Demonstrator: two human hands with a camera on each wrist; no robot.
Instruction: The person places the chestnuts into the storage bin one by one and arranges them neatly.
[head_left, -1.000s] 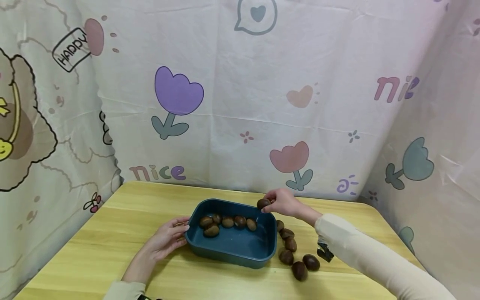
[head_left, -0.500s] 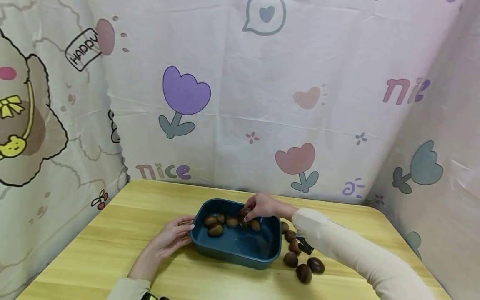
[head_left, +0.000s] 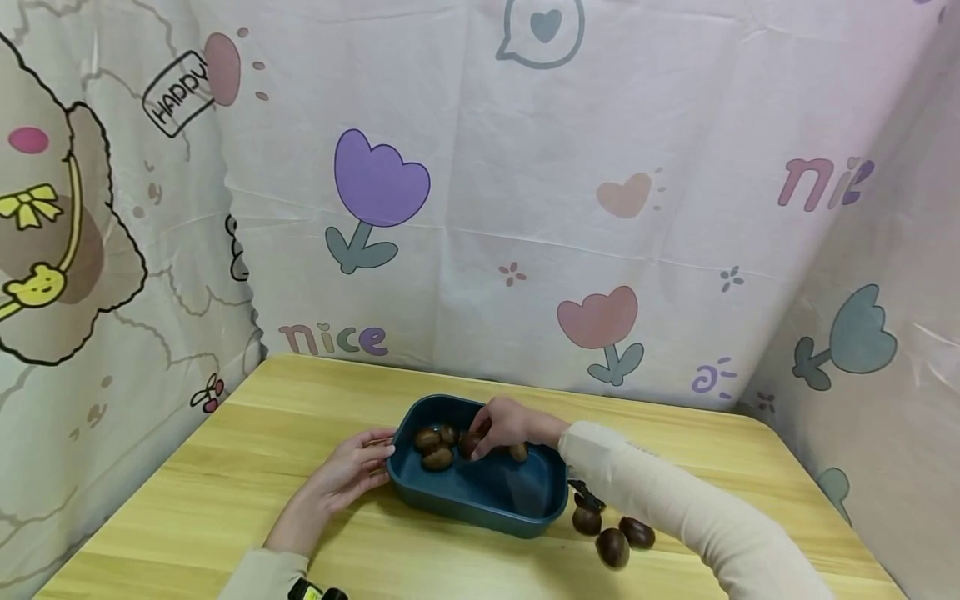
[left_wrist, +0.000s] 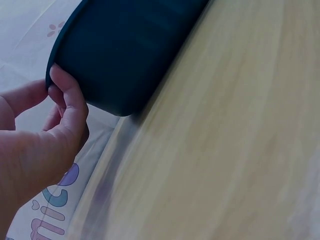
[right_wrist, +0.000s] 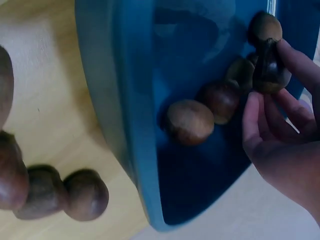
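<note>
A dark blue rectangular box [head_left: 480, 510] stands on the wooden table with several brown chestnuts [head_left: 437, 457] along its back and left inside. My left hand [head_left: 348, 472] grips the box's left end, and in the left wrist view the thumb [left_wrist: 67, 87] lies against the outer wall at the rim. Over the box's inside, my right hand [head_left: 507, 423] pinches a dark, shiny chestnut [right_wrist: 271, 70] between thumb and fingertips. The right wrist view shows it close above other chestnuts [right_wrist: 190, 122], overlapping one of them. In the head view my right hand hides part of the row behind it.
Several loose chestnuts [head_left: 612, 547] lie on the table [head_left: 337, 392] to the right of the box, partly hidden under my right sleeve [head_left: 660, 492]. A patterned cloth [head_left: 480, 150] hangs behind the table and at both sides.
My right hand has carried its chestnut from above the box's back right rim leftward and down into the box. The left hand keeps its grip on the left end. The head view has shifted slightly.
</note>
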